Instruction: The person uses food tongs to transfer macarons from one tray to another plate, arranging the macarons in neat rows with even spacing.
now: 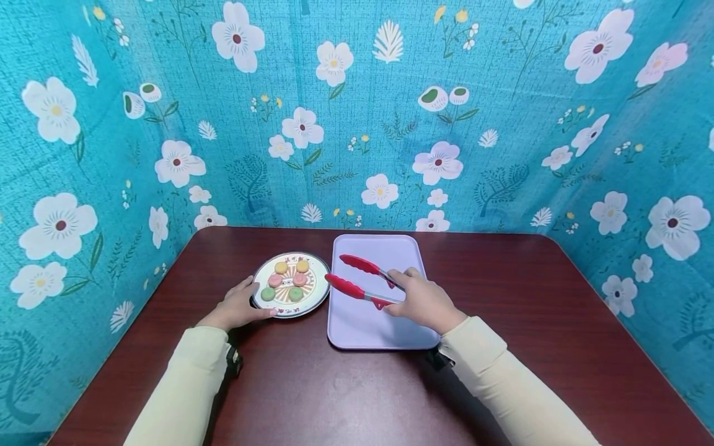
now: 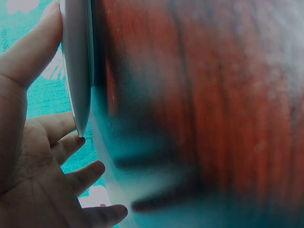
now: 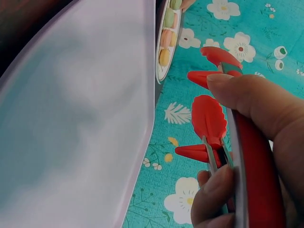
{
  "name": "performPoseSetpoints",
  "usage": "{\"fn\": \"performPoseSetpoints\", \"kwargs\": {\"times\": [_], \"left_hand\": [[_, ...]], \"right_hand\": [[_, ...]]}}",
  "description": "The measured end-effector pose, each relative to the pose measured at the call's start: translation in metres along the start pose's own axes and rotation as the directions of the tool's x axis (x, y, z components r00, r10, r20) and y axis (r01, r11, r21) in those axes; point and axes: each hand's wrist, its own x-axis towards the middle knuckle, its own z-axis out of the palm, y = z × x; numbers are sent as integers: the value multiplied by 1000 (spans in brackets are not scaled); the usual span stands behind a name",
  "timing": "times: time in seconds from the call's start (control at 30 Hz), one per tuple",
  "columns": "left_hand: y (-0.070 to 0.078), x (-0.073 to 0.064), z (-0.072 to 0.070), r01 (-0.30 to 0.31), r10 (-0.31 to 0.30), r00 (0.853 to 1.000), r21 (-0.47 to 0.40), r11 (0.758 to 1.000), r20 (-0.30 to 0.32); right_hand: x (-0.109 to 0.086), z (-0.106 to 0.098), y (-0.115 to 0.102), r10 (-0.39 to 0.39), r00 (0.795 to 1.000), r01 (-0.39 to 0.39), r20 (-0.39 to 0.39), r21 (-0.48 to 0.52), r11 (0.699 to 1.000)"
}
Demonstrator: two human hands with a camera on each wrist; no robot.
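At the left of the table, my left hand holds a round patterned plate by its rim, thumb along the near edge and fingers at the left side. In the left wrist view the remaining fingers are spread loosely beside the plate's edge. Several macarons lie on the plate in yellow, pink and green pairs. My right hand grips tongs with red scalloped tips and metal arms. The tips are apart with nothing between them, pointing left above a pale lilac tray.
The plate and tray stand close side by side on a dark reddish-brown table. A turquoise flowered cloth hangs behind the table and along both sides.
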Motion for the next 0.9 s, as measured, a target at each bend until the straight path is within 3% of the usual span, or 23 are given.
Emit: {"fn": "performPoseSetpoints", "kwargs": {"times": [0.9], "left_hand": [[0,0,1,16,-15,1000,-18,1000,14]], "right_hand": [[-8,-13,34,105,993,-103,-51,25,994]]}}
